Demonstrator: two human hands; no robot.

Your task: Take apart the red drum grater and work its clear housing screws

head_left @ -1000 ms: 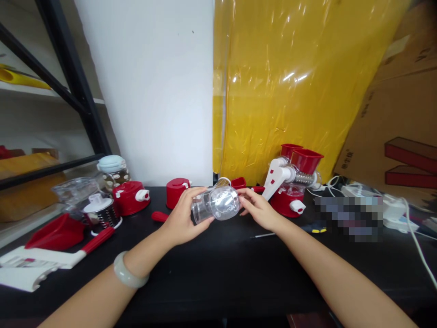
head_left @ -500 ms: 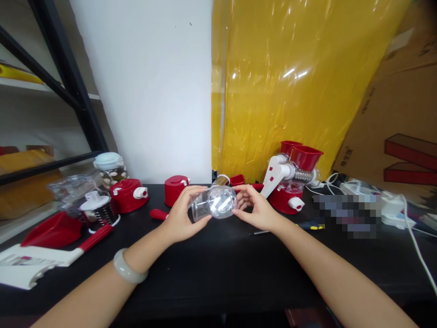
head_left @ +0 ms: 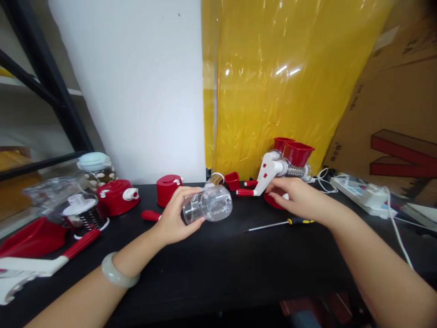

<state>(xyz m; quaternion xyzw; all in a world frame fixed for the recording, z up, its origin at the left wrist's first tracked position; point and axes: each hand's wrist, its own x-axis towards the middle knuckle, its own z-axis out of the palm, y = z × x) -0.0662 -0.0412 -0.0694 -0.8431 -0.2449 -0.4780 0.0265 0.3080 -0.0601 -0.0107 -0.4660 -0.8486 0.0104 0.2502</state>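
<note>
My left hand (head_left: 179, 214) grips a clear plastic cylinder housing (head_left: 216, 205), tilted and raised above the black table. My right hand (head_left: 295, 198) is off the housing, its thumb and fingers apart, with no object visible in it. It is in front of the assembled rotary grater (head_left: 269, 168), hiding much of that grater's red base (head_left: 273, 200); contact with the base cannot be made out. Below this hand lies a screwdriver (head_left: 273, 225) with a yellow and black handle. Behind the housing are a gold grating drum (head_left: 215, 179) and a small red hopper (head_left: 232, 181).
Red bases (head_left: 118, 198) and a white-topped grating drum (head_left: 83, 212) stand at left, near a red hopper (head_left: 34, 237) and a white crank arm with red handle (head_left: 82, 243). A power strip (head_left: 362, 196) with white cables lies at right, beside a cardboard box (head_left: 392, 105).
My right hand has let go of the clear housing and moved right to the assembled grater. My left hand keeps the housing. The view has shifted slightly right, and the screwdriver is more exposed.
</note>
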